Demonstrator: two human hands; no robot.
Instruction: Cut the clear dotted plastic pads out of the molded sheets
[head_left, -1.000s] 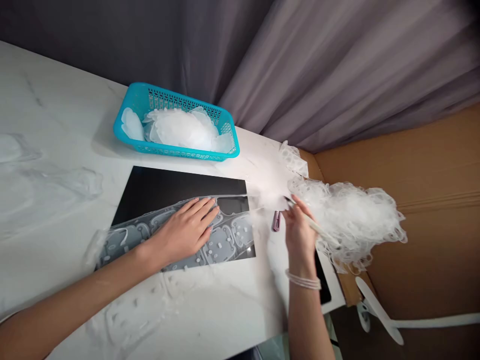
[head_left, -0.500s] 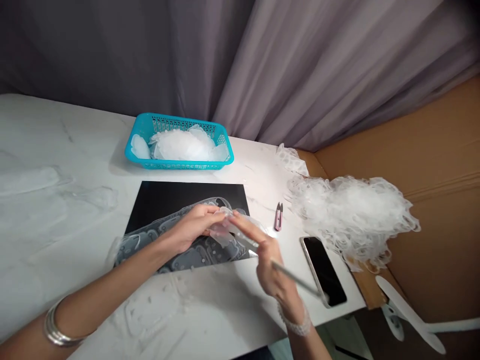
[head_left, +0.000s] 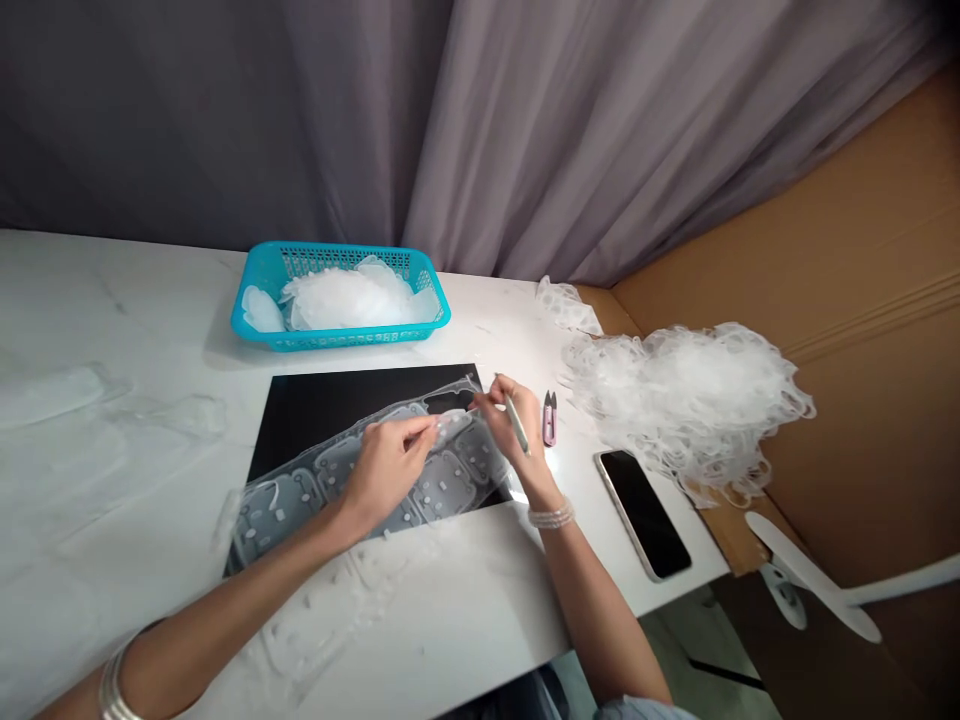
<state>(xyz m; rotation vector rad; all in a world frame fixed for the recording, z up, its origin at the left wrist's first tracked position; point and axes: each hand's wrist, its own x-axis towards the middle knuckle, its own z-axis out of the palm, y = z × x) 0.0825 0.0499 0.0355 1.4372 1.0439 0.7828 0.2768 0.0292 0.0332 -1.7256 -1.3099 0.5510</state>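
Observation:
A clear, flexible sheet with several rounded panels and small raised dots [head_left: 442,483] lies slantwise over a black mat [head_left: 315,402]. My left hand [head_left: 390,465] is above it, thumb and fingers pinched on a small translucent piece [head_left: 454,422]. Close by on the right, my right hand [head_left: 517,420] has a slim pale pen-like tool [head_left: 517,424] tucked in its fingers. Its thumb and index finger come together at the right end of the same piece; whether they grip it is too small to tell.
Behind the mat stands a blue basket [head_left: 341,342] of translucent pieces. To the right are small pink thread snips [head_left: 550,420], a phone [head_left: 643,515] and a heap of clear cut-out scraps [head_left: 690,400] against cardboard [head_left: 862,290]. More clear sheets [head_left: 67,440] lie at left.
The small piece has gone from standing up between my hands to lying lower, near the sheet. My right hand has turned, and the tool now stands steeper in its fingers. The view has shifted slightly.

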